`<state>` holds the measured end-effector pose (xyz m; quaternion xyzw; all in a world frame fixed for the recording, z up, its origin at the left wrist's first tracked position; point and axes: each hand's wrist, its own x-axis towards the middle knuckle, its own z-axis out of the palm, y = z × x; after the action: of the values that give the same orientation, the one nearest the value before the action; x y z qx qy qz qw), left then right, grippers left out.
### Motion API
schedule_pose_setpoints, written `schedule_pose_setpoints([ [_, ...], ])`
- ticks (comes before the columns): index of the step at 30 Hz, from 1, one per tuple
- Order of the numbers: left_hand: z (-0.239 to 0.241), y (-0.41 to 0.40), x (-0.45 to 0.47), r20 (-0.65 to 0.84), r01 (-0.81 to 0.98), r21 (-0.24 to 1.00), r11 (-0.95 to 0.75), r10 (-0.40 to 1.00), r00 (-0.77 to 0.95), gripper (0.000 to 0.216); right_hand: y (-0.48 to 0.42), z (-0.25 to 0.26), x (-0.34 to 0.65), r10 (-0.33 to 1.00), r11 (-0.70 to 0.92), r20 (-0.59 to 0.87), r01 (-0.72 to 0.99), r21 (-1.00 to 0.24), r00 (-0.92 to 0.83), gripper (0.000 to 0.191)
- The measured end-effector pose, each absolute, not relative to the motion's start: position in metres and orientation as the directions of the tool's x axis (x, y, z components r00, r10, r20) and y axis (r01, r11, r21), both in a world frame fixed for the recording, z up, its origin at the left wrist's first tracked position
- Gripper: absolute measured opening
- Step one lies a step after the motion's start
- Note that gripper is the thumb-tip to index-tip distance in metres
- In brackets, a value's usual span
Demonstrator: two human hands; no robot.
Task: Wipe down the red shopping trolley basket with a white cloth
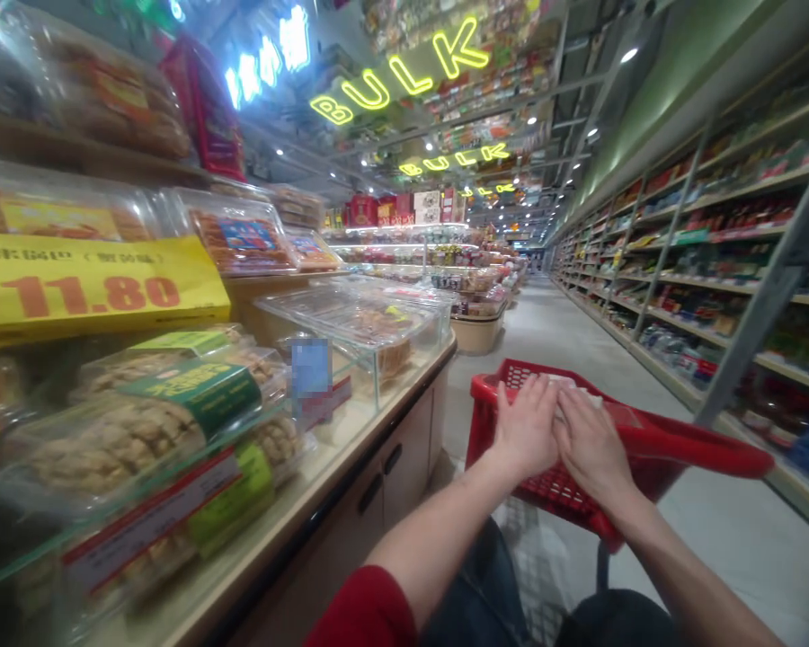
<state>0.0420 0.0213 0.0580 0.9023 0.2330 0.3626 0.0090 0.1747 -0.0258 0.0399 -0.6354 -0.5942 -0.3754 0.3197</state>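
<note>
Both my hands are close together over the red shopping basket [546, 499], in the lower right of the head view. My left hand [527, 429], below a bare forearm and red sleeve, has its fingers over a small white thing [597, 399]. Beside it, my right hand [591, 442] bends its fingers onto the same white thing, and the two hands touch. Most of that thing is hidden under the fingers, so its kind cannot be made out. The basket's long red handle [715, 442] reaches out to the right.
A counter [404, 418] along the left holds clear-packed baked goods [114, 449] under a yellow price sign [101, 288]. A rounded display island [478, 331] stands farther on. Tall stocked shelves [707, 225] line the right side of a grey floor aisle [546, 323].
</note>
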Motion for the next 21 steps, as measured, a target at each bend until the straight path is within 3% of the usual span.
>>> schedule_pose_setpoints([
  [3,0.064,0.022,0.041,0.641,0.329,0.212,-0.92,0.385,0.664,0.058,-0.024,0.043,0.165,0.535,-0.124,0.844,0.991,0.042,0.031,0.044],
  [6,0.07,0.021,0.044,0.648,0.251,0.278,-0.927,0.374,0.664,0.056,-0.029,0.047,0.174,0.51,-0.258,0.84,0.965,-0.054,0.183,0.051],
  [9,0.078,0.018,0.054,0.619,0.2,0.325,-0.924,0.368,0.694,0.05,-0.034,0.048,0.184,0.537,-0.22,0.818,0.97,-0.1,0.206,0.061],
  [13,0.084,0.016,0.065,0.559,0.282,0.295,-0.913,0.405,0.724,0.041,-0.041,0.045,0.186,0.577,-0.105,0.808,0.992,-0.069,0.118,0.071],
  [18,0.086,0.031,0.057,0.605,0.397,0.127,-0.909,0.388,0.696,0.031,-0.061,0.041,0.19,0.612,-0.132,0.784,0.991,-0.033,0.108,0.052],
  [21,0.084,0.042,0.05,0.64,0.507,0.183,-0.842,0.494,0.589,0.026,-0.068,0.04,0.192,0.59,-0.15,0.79,0.984,-0.096,0.167,0.051],
])
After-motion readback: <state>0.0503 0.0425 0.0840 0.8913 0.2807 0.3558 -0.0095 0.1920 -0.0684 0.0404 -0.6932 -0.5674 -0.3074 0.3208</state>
